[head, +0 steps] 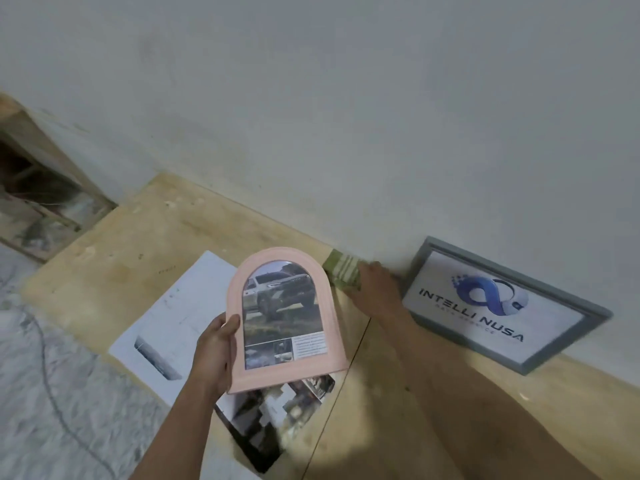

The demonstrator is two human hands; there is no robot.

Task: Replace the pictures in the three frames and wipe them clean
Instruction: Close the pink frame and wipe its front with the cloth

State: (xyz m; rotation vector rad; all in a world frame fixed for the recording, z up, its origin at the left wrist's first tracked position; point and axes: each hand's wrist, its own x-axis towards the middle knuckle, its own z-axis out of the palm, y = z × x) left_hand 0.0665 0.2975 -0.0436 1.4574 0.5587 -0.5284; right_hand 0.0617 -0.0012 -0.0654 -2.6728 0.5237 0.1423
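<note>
My left hand (214, 355) grips the lower left edge of a pink arched frame (332, 317), held up facing me with a car picture inside. My right hand (375, 289) reaches to the wall's foot and holds a green and white striped cloth (341, 273) there. A grey rectangular frame (595, 317) with a blue logo picture leans against the wall just right of that hand. Under the pink frame lie a white sheet (180, 313) and a dark printed picture (273, 417) on the wooden board (114, 265).
The white wall (346, 116) runs along the board's far edge. A dark opening with rubble (38, 195) sits at the far left. Pale rough floor (52, 393) with a thin cable lies left of the board.
</note>
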